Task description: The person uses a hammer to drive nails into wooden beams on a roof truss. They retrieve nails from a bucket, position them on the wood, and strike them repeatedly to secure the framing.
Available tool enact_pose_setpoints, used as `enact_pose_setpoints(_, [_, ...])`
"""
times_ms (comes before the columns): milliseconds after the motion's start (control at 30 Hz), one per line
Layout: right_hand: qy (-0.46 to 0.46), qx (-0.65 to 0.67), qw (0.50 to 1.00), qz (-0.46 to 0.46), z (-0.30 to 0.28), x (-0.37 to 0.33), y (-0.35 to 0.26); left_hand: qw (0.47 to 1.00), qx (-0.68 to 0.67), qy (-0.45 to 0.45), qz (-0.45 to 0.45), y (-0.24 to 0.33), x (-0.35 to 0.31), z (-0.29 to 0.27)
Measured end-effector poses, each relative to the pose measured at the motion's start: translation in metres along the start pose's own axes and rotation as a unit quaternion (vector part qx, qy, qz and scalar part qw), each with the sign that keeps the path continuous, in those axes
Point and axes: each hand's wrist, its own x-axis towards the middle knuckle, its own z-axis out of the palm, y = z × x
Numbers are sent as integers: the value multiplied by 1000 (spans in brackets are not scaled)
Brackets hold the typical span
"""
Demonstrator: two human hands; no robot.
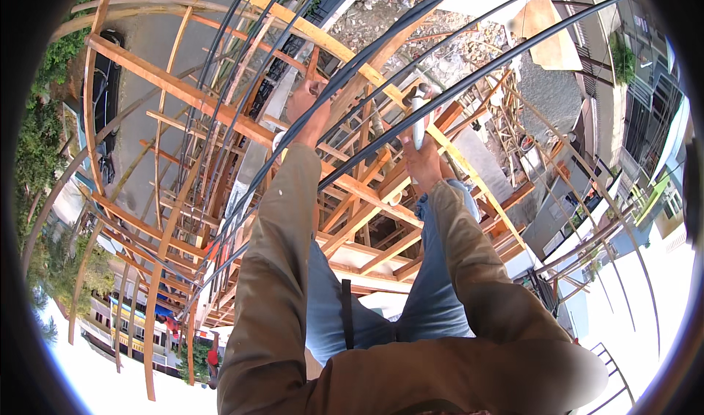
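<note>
My right hand point(422, 164) is wrapped round the pale handle of a hammer point(418, 122). The hammer stands nearly upright, its dark metal head at the top beside a yellowish wooden beam point(458, 167). To the left, my left hand point(308, 105) is closed by the slanted wooden board point(350, 100), partly behind black cables. What its fingers hold is hidden. A long reddish wooden beam point(183, 89) runs from the upper left to near my left wrist.
Thick black cables point(484, 81) cross in front of my hands. Below is an open timber framework point(367, 195) with deep gaps between its members. Farther down lie rubble point(455, 45), a road point(143, 122) and a parked dark car point(108, 85). People point(213, 358) stand at the lower left.
</note>
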Motion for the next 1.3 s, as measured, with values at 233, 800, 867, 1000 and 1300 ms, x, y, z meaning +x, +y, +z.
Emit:
enact_pose_setpoints(233, [72,48,996,17,81,69,26,968,162,-33,188,-40,143,113])
enact_pose_setpoints(800, [187,191,961,-73,158,88,61,810,425,-219,339,-64,223,178])
enact_pose_setpoints(867, [209,177,957,-93,171,94,74,818,423,-228,315,-63,221,176])
enact_pose_setpoints(1000, [204,123,970,-41,162,104,52,810,416,-198,363,-58,231,188])
enact_pose_setpoints(1300, [256,261,929,-58,194,107,48,804,401,-171,404,-100,239,197])
